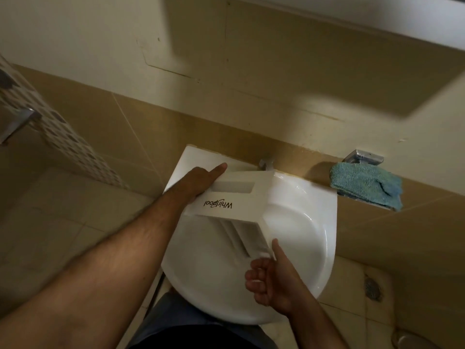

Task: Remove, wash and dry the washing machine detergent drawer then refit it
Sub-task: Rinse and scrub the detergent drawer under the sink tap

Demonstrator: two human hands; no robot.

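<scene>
The white detergent drawer point(235, 205), with "Whirlpool" printed on its front panel, is held over the white washbasin point(309, 238). My left hand point(201, 181) grips the left end of the front panel, its index finger stretched along the top edge. My right hand point(270, 275) holds the drawer's rear end, thumb up against its side and fingers curled underneath. The drawer's compartments face down into the bowl and are mostly hidden.
A chrome tap point(266, 163) sits at the back of the basin. A blue-green cloth point(366, 185) lies on a metal wall holder point(364, 156) to the right. Beige tiled wall behind, tiled floor with a drain point(372, 289) at the right, a mosaic strip at the left.
</scene>
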